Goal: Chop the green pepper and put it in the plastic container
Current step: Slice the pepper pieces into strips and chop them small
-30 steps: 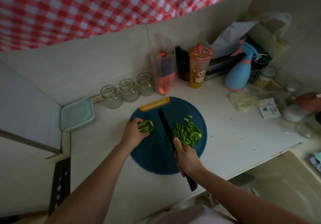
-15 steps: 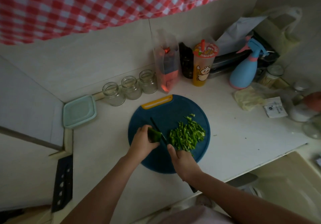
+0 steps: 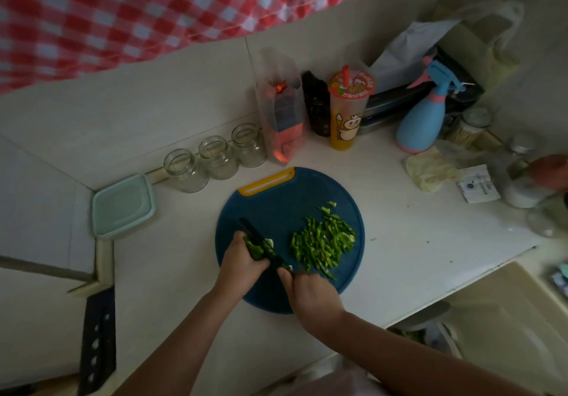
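Head view: the white counter point(image 3: 415, 242) carries the round blue cutting board point(image 3: 276, 202) straight in front of me, so both arms reach it easily. The mint plastic container point(image 3: 123, 205) sits well apart by the left corner. It looks lidded, and I see no green in it.

My left hand point(image 3: 239, 262) curls over the last piece of green pepper point(image 3: 253, 250) to pin it on the board's left side. My right hand point(image 3: 310, 291) is wrapped round the handle of the black knife point(image 3: 264, 246), whose blade lies across that piece, close against my left hand. The chopped strips point(image 3: 322, 243) are heaped on the board's right, clear of the blade.

A second ago the knife lay mid-board, apart from the pepper; now it has come across onto it.
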